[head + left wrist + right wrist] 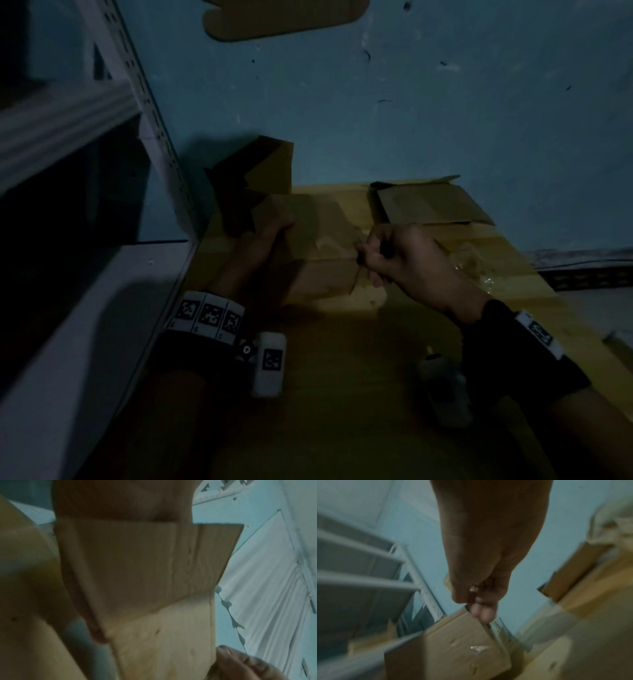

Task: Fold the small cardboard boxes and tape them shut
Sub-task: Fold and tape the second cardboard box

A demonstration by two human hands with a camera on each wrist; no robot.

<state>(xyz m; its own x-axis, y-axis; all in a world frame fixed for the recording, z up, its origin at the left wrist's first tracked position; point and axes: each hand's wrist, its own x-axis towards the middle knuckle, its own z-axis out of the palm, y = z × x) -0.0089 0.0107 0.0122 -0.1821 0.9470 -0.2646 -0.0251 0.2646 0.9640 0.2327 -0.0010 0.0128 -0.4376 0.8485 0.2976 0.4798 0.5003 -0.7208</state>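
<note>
Progress: one small cardboard box (318,253) is folded into shape and lies on the large cardboard sheet (342,377) in front of the person; clear tape appears to run across its top — sealing looks under way, not finished.
Remaining: a second carton (428,205), behind and to the right, has a flap standing open; judged not yet taped.
Left hand (263,236): fingers curled round the box's left end, steadying it.
Right hand (404,260): fingers bunched at the box's right end, pinching something small and dark — whether a tape end or a tool, cannot tell.
Surroundings: metal shelving (85,171) at left, blue wall (445,102) behind.
</note>
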